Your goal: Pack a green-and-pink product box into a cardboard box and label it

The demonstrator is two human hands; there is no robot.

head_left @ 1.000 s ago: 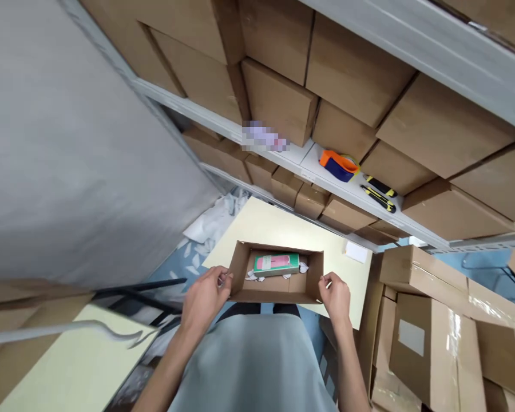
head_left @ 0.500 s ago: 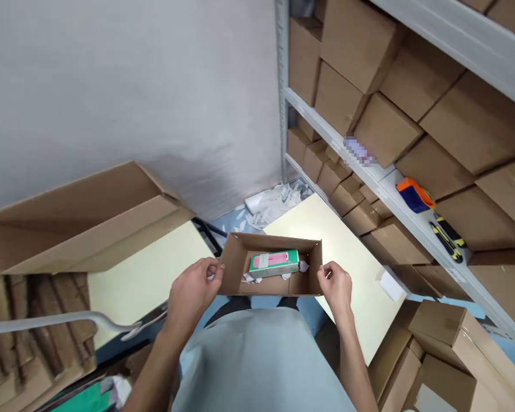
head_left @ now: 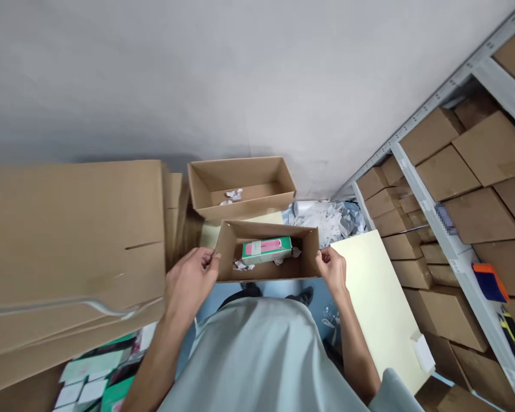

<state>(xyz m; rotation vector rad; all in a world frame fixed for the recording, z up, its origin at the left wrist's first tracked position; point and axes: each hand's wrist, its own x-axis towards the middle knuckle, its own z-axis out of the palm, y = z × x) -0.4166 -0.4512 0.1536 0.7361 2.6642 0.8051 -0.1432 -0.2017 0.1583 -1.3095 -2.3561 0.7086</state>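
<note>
An open cardboard box (head_left: 298, 232) is held up in front of my body, between both hands. My left hand (head_left: 193, 277) pinches its left end wall, and my right hand (head_left: 332, 269) pinches the right end wall. Inside lies a small green and pink product box (head_left: 266, 249) with a pale label. Crumpled bits of white paper (head_left: 244, 265) are scattered beside it on the box floor. Just beyond stands another open cardboard box (head_left: 244, 208), with some crumpled paper in it.
Large flattened cardboard (head_left: 72, 229) stands at left, above small green and white boxes (head_left: 83, 375). A cream tabletop (head_left: 373, 297) lies at right, before shelves of cartons (head_left: 446, 166). An orange and blue tape dispenser (head_left: 490, 282) and yellow-black cutters (head_left: 514, 336) rest on a shelf. Paper scraps (head_left: 326, 220) litter the corner.
I have turned leftward, still holding the box with the product box inside. The shelves have shifted right in view, and the second open box now appears straight ahead against the wall.
</note>
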